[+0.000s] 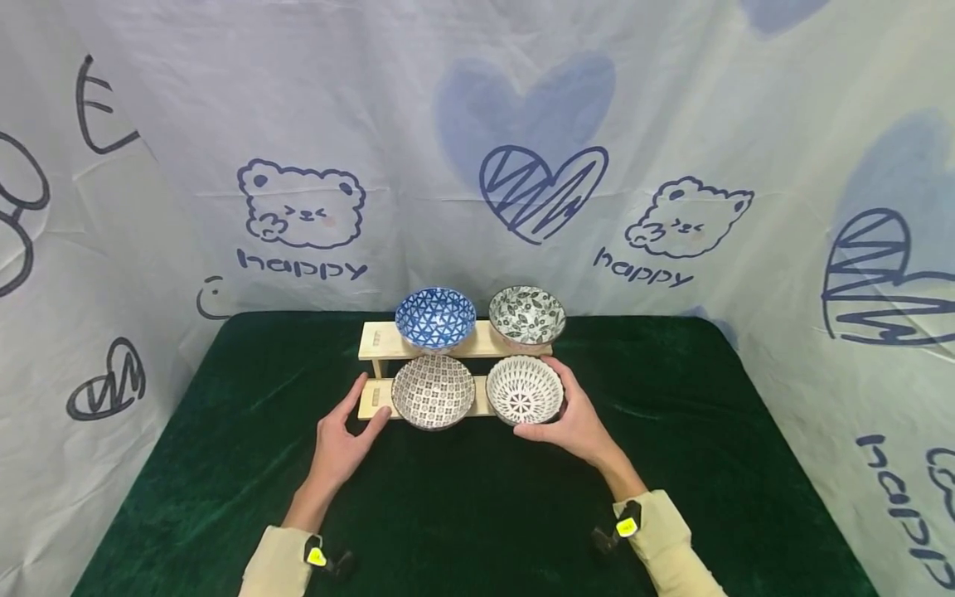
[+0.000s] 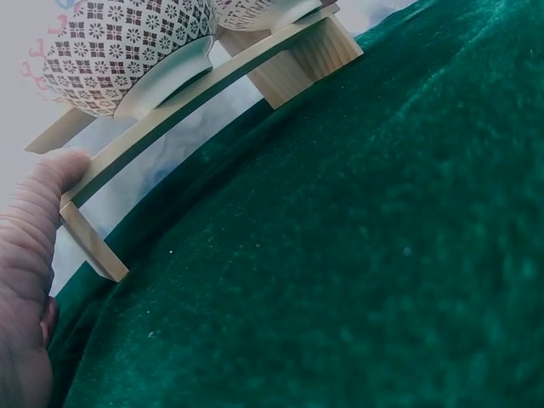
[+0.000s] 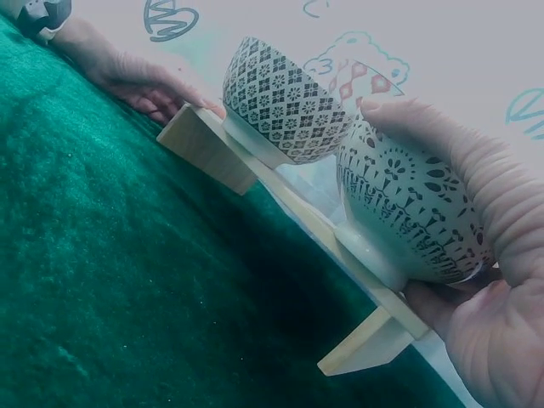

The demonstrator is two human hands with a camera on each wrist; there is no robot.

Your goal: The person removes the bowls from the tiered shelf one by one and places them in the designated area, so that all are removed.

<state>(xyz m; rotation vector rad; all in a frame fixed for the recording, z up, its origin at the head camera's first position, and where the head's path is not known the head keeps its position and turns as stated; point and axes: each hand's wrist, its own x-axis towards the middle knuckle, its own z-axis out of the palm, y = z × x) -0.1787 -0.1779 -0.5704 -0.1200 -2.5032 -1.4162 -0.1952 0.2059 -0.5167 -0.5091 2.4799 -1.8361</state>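
Note:
A two-level wooden rack (image 1: 382,342) bears several patterned bowls. On its lower board, a white bowl with a dark radiating pattern (image 1: 525,390) sits at the right, its foot on the wood. My right hand (image 1: 570,419) grips this bowl, thumb on the near side and fingers around its right side. To its left stands a brown-and-white flower-grid bowl (image 1: 433,392). My left hand (image 1: 339,444) holds the lower board's left end, with the thumb (image 2: 72,166) against the front edge. Most of its other fingers are hidden in the left wrist view.
On the upper board stand a blue triangle-patterned bowl (image 1: 436,317) and a grey-green floral bowl (image 1: 526,315). Dark green velvet cloth (image 1: 477,514) covers the table. A pale curtain with blue drawings (image 1: 418,124) hangs behind and at both sides.

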